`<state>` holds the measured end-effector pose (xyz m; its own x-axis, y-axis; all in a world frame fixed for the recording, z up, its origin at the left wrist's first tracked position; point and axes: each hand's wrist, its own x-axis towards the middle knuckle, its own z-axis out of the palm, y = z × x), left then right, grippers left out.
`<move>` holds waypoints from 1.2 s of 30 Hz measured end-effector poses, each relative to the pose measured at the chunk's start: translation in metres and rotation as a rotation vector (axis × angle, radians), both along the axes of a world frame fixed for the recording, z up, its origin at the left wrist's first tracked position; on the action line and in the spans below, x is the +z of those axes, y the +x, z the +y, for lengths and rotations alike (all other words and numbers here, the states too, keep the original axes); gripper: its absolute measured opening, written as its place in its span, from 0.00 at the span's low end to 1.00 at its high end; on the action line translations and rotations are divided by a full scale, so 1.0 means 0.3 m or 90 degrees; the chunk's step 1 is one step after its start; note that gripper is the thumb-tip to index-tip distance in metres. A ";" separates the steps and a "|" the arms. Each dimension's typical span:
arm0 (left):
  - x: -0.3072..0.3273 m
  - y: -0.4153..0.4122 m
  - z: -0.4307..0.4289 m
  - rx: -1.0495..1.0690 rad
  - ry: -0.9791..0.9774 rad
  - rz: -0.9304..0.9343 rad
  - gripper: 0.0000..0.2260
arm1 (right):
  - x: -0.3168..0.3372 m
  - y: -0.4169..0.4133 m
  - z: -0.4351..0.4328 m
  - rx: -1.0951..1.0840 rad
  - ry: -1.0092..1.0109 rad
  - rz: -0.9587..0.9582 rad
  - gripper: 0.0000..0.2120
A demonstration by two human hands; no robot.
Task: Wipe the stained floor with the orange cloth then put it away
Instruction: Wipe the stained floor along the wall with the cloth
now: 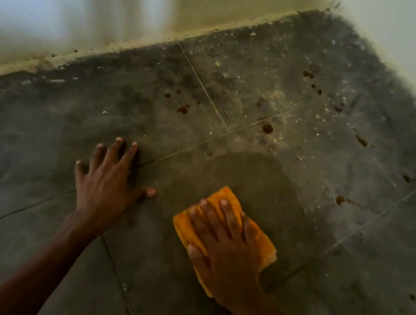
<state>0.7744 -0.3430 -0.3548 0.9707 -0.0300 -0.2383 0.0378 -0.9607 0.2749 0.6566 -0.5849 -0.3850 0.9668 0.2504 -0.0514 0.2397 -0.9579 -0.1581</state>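
The folded orange cloth lies flat on the dark tiled floor. My right hand presses down on top of it, fingers spread and pointing away from me. My left hand rests palm-down on the bare floor to the left of the cloth, fingers apart, holding nothing. Just beyond the cloth the tile shows a darker, smoother patch. Reddish-brown stain spots and pale dusty specks are scattered over the tiles farther out and to the right.
Pale walls meet in a corner at the top right, with a grimy yellowish skirting edge along the floor. More brown spots dot the tiles to the right. Thin grout lines cross the floor.
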 end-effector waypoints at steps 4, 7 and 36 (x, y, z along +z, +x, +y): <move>-0.002 0.028 0.016 -0.011 0.000 0.061 0.49 | -0.002 0.207 -0.018 -0.002 -0.018 -0.001 0.30; 0.003 0.027 -0.008 -0.007 0.014 0.069 0.49 | -0.002 0.542 0.116 -0.065 0.014 -0.017 0.30; -0.040 0.275 0.136 -0.020 -0.023 0.125 0.57 | 0.001 0.988 0.386 -0.051 0.033 -0.045 0.31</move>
